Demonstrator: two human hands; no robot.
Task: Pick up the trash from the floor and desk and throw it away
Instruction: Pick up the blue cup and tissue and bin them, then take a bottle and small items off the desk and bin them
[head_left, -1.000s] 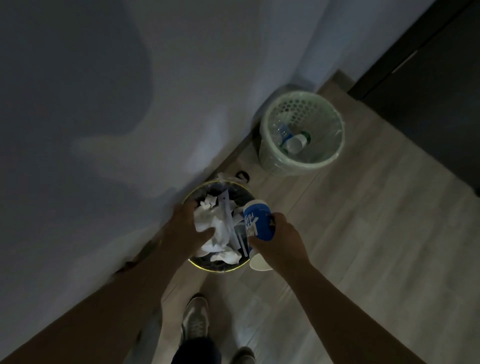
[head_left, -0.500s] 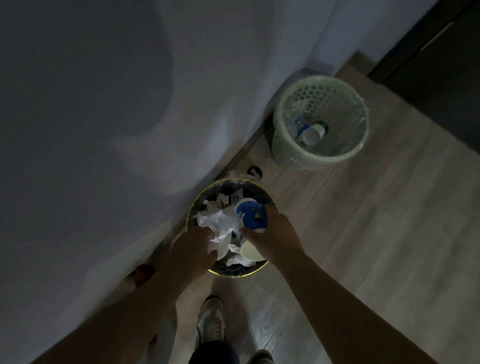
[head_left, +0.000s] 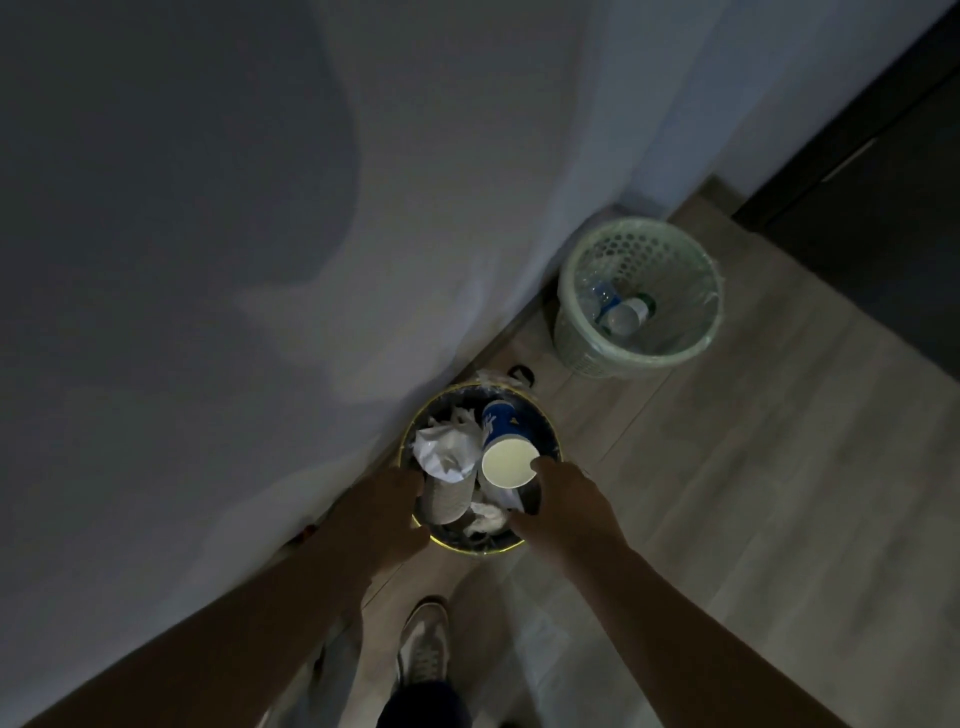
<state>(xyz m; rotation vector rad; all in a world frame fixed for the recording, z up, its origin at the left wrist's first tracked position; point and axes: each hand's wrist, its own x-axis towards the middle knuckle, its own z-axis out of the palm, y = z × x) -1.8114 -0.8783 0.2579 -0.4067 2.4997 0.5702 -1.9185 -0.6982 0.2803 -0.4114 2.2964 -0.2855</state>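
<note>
Lower centre: loose fingers of my right hand (head_left: 566, 512) touch the light, crushable paper cup (head_left: 508, 460); I'd grip its sidewall. Whether my left hand (head_left: 384, 514) holds anything, I can't tell.

Pale wall (head_left: 249, 218) on the left, wooden floor (head_left: 779, 493) on the right. Green mesh basket (head_left: 574, 338) close beside the wall, plastic bottles (head_left: 623, 317) inside. Dark door (head_left: 883, 182) far right. Grey shoe (head_left: 423, 649) below.

- You're in a dim indoor room; whether it is a home or an office is unclear.
- A pale plank floor (head_left: 779, 519) meets a plain white wall (head_left: 208, 260).
- A mesh bin (head_left: 567, 291) and a round bin (head_left: 470, 548) stand along that wall.
- A dark door or cabinet (head_left: 883, 182) is beyond.
</note>
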